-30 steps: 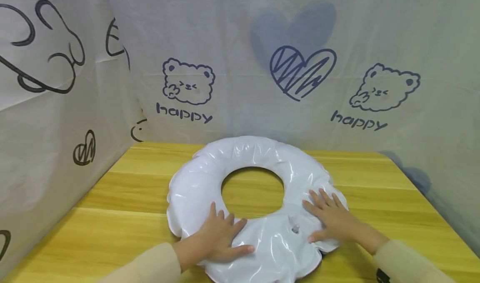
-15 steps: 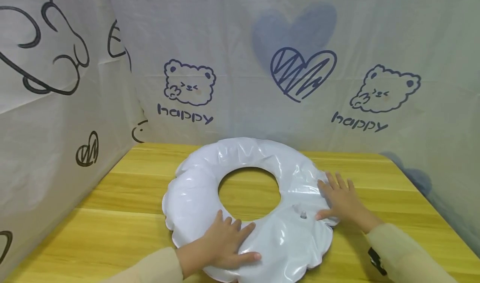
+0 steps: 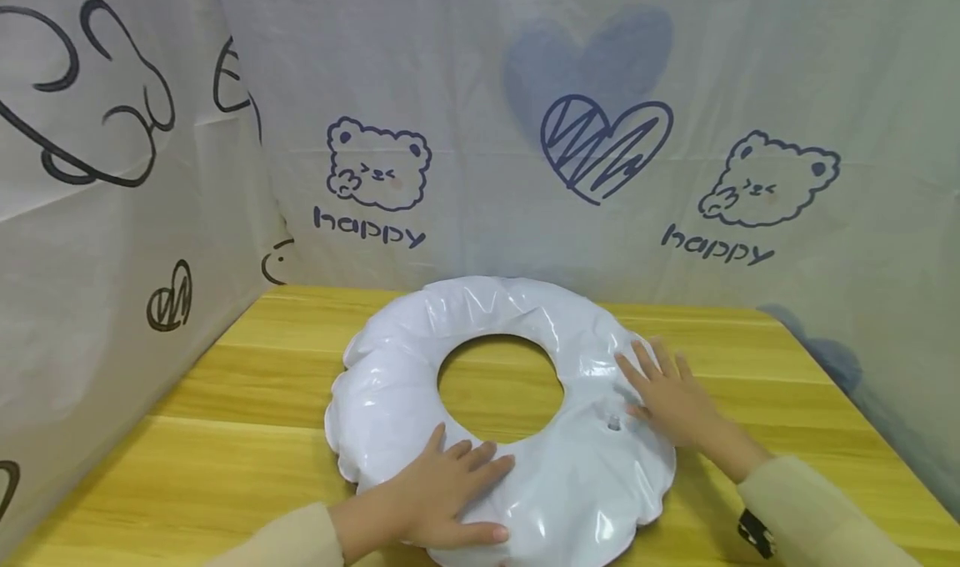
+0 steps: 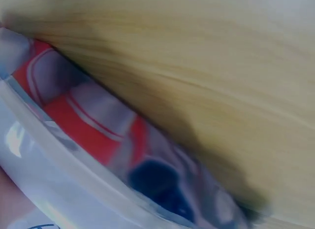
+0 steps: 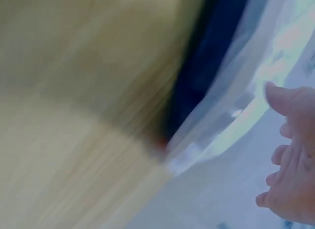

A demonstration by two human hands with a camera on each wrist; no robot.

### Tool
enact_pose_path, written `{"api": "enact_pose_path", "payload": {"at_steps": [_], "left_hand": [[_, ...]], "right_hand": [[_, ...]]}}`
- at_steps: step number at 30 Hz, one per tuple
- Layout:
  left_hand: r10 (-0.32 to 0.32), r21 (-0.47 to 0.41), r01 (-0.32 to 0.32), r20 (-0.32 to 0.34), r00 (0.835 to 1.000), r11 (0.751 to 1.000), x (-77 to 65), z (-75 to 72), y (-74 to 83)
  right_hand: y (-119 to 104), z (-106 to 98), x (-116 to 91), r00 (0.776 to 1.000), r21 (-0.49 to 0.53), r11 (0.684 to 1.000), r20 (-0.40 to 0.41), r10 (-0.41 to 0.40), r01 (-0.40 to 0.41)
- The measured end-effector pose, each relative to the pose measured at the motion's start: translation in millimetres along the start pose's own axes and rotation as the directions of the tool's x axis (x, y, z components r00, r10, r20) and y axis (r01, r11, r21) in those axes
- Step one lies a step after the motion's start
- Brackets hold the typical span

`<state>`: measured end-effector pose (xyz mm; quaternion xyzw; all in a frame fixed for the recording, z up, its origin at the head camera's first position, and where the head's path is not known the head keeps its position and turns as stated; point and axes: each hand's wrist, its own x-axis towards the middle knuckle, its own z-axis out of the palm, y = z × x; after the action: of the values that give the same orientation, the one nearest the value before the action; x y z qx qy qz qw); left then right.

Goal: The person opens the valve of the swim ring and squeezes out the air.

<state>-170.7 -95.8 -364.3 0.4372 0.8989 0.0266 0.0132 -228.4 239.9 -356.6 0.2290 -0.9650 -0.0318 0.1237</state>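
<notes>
A white, glossy inflatable swim ring (image 3: pixel 390 408) lies flat on the wooden table, wrinkled along its seam. My left hand (image 3: pixel 442 492) rests with spread fingers on its near left part, fingertips toward the hole. On the right part lies my right hand (image 3: pixel 671 400), fingers spread and pointing away, its thumb beside the clear air valve (image 3: pixel 613 423). In the left wrist view the ring's underside (image 4: pixel 88 125) shows a red, white and dark blue print. The right wrist view has the right hand (image 5: pixel 295 160) side-on over the white top surface.
The yellow wood-grain table (image 3: pixel 247 434) extends beyond the ring on both sides. White cloth with printed bears and hearts (image 3: pixel 480 133) hangs behind and along the sides. A small black item (image 3: pixel 756 534) shows beside the right sleeve.
The ring has turned a little anticlockwise, its valve going away and to the right. My right hand has moved farther from me along the ring's right side; the left has stayed nearly in place.
</notes>
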Motion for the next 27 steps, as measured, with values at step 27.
{"api": "enact_pose_path", "payload": {"at_steps": [27], "left_hand": [[0.021, 0.105, -0.009, -0.122, 0.992, 0.994, -25.6, 25.7, -25.2]], "right_hand": [[-135, 22, -30, 0.887, -0.011, 0.893, -0.117, -0.447, 0.449]]}}
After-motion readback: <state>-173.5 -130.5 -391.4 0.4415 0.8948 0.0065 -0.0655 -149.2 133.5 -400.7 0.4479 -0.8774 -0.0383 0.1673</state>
